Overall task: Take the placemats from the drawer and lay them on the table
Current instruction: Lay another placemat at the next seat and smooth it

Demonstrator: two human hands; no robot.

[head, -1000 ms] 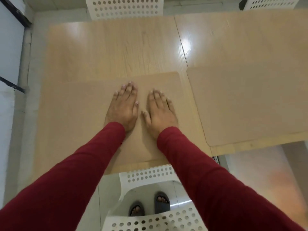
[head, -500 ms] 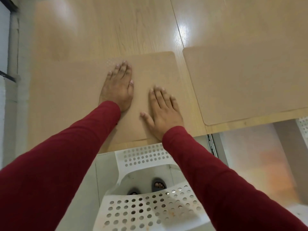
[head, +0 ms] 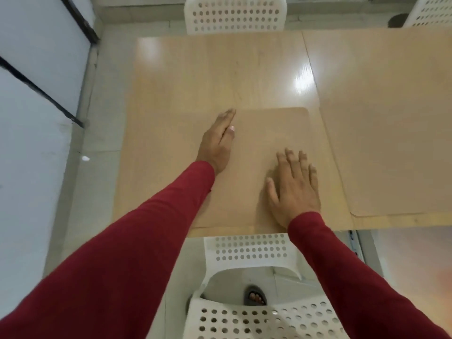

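A tan placemat [head: 264,133] with rounded corners lies flat on the light wooden table [head: 195,69], near its front edge. My left hand [head: 217,143] rests on the mat's left part, fingers together and stretched forward. My right hand [head: 293,187] lies flat on the mat's near right part with fingers spread. Neither hand holds anything. A second tan placemat [head: 391,155] lies flat to the right, on the adjoining table top. No drawer is in view.
A white perforated chair [head: 247,253] stands between me and the table's front edge; my foot in a sandal [head: 254,296] shows below it. Another white chair [head: 234,13] stands at the far side, a third chair [head: 430,11] at the far right. A glass partition [head: 36,81] runs along the left.
My hands have spread apart on the mat: the left slid forward and left, the right drew back toward the near right. The camera has tilted up and shows more of the table.
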